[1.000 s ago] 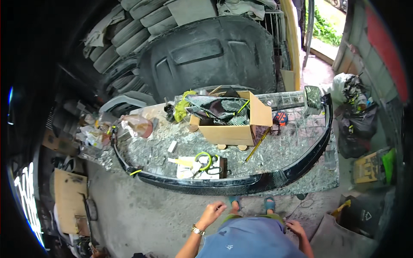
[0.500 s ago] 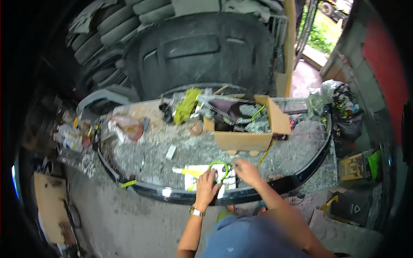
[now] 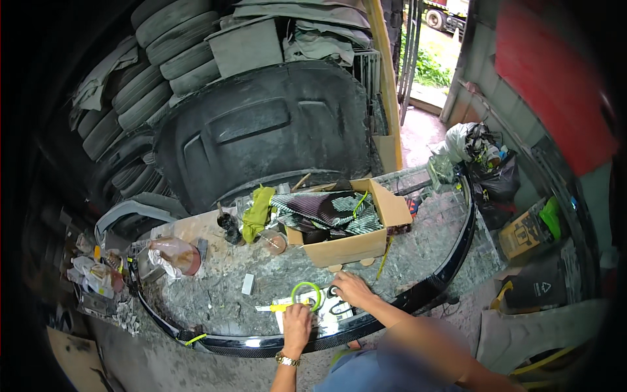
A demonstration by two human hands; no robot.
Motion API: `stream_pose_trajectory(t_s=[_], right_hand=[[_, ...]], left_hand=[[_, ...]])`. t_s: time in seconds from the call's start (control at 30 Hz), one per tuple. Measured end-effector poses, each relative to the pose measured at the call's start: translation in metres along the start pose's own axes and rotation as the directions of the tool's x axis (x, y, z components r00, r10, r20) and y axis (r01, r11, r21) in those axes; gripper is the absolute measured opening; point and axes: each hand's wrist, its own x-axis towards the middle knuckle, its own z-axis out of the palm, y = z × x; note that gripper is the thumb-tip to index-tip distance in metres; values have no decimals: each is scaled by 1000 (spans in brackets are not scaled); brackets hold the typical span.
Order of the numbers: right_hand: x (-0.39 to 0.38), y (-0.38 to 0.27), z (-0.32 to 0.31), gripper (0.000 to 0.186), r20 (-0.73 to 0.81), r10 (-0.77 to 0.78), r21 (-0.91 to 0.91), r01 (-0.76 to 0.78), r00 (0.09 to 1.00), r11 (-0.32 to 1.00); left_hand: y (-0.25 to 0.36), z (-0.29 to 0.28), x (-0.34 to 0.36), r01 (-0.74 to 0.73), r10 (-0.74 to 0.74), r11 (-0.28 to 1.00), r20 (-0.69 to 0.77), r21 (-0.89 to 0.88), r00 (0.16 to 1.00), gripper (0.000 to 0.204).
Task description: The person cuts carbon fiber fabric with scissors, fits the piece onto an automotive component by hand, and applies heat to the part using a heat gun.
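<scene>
My left hand (image 3: 297, 328), with a watch on its wrist, is closed at the lower edge of a bright green ring (image 3: 318, 297), which looks like a narrow roll of tape. A yellow utility knife (image 3: 280, 307) lies by its fingertips, blade to the left. To the right, my right hand (image 3: 353, 289) is closed, fingertips drawn together at a small dark round thing (image 3: 333, 292) whose kind I cannot make out. Beneath lies a printed white sheet (image 3: 339, 312). A glossy black curved strip (image 3: 261, 346) with a carbon-like weave runs along the bench's near edge.
An open cardboard box (image 3: 349, 251) with patterned cloth stands behind my hands. Left of it are a yellow-green cloth (image 3: 257, 214), a plastic cup (image 3: 273, 242), a pale block (image 3: 248, 284) and a reddish container (image 3: 189, 259). A black car hood (image 3: 255, 130) leans behind, beside stacked tires (image 3: 189, 46).
The view has shifted, so the bench sits lower. The green ring has moved left with my left hand, relative to the sheet. My right hand's fingertips have come to the dark round thing.
</scene>
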Motion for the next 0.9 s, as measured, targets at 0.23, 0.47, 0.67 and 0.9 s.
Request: stream_pose_trajectory(t_s=[0.23,0.47,0.67,0.9], right_hand=[[28,-8,-12,28,84,97,228,-114,992,967],[8,-8,-123,17,0,176,543,-148,984,827],[-87,-4,-219,17,-153,514,847,-156,844,507],[-222,-13,-204,23,-118,710,980,-34,694,196]], left_hand=[[-21,-40,-17,150,-141,987,-141,59,980,21],[-20,-72,-5,194,-196,981,-122,-34,973,22],[-11,-52,19,18,-17,998,18,-58,1000,22],[-20,1,24,-270,259,963,222,21,940,22]])
